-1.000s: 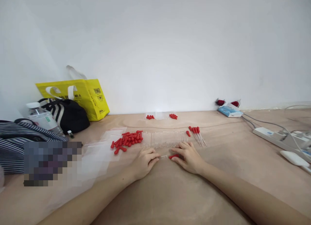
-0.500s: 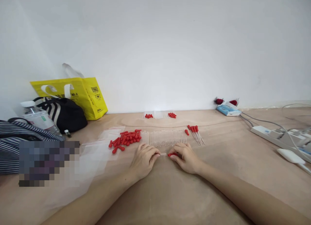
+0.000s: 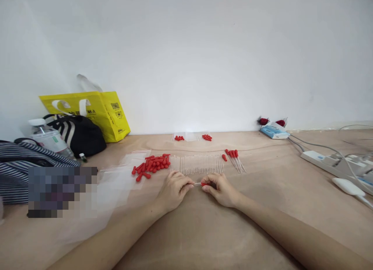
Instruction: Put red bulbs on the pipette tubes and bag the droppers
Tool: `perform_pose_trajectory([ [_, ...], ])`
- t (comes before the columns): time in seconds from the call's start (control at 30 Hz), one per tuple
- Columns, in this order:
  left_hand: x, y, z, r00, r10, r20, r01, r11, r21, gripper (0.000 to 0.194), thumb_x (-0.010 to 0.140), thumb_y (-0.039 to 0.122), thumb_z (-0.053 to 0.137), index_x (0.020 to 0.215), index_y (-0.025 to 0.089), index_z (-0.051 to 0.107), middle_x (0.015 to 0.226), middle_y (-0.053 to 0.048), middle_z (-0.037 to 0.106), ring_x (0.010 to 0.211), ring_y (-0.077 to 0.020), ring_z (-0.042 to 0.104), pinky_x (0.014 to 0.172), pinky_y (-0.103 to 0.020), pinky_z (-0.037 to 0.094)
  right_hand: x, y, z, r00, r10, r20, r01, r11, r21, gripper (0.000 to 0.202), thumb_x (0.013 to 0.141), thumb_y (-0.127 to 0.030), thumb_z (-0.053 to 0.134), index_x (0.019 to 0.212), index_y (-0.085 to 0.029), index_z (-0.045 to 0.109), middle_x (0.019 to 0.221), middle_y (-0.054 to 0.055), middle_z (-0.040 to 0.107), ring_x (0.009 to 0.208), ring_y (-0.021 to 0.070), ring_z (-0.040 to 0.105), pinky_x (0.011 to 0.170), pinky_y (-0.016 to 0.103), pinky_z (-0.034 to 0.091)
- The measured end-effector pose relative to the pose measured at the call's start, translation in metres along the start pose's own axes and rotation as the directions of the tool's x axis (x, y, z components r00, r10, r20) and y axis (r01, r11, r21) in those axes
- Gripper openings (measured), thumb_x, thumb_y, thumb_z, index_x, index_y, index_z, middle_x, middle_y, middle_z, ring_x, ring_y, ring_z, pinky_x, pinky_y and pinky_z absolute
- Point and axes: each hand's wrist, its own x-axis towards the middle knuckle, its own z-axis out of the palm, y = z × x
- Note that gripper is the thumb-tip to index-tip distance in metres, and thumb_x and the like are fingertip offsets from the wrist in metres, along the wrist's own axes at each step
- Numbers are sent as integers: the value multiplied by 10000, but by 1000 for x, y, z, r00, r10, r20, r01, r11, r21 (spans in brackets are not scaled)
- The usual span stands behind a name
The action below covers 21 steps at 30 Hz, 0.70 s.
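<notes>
Your one camera sits on your head, above the near side of the worktop (image 3: 186, 239), and looks forward and down. It faces the wall (image 3: 192, 60) past the worktop's far edge, and that wall fills the upper half of the view. Your left hand (image 3: 175, 189) and right hand (image 3: 222, 190) are close to it, just below centre, nearer than the row of glass tubes (image 3: 196, 164). Your forearms enter from the bottom corners.

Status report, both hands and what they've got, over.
Left hand pinching clear tube. Right hand gripping red bulb at the tube's end. Row of clear tubes lies just beyond.
</notes>
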Motion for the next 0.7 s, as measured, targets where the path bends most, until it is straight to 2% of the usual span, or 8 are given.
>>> perform_pose_trajectory([
  [0.17,-1,0,1,999,38,-12,-38,998,-57,183,838,240,463,826,201,642,707,-23,644,742,-166,545,720,-304,402,0,2,1,1000,-28,-10,28,999,31,138,795,-276,508,770,-215,630,798,0,655,799,155,545,807,356,310],
  [0.33,-1,1,2,990,133,-46,-136,987,-80,213,849,228,438,799,167,637,689,-40,638,702,-160,532,645,-273,429,-2,3,1,994,-93,-60,93,996,5,155,808,-286,504,746,-219,629,742,0,649,765,154,533,801,362,298],
  [0.7,-1,1,3,955,297,-6,-297,955,2,254,869,157,370,782,165,608,669,-29,600,683,-141,520,845,-333,413,-7,-1,-1,961,-268,-73,253,953,-168,135,806,-287,513,759,-218,618,717,4,648,742,152,518,796,360,255],
])
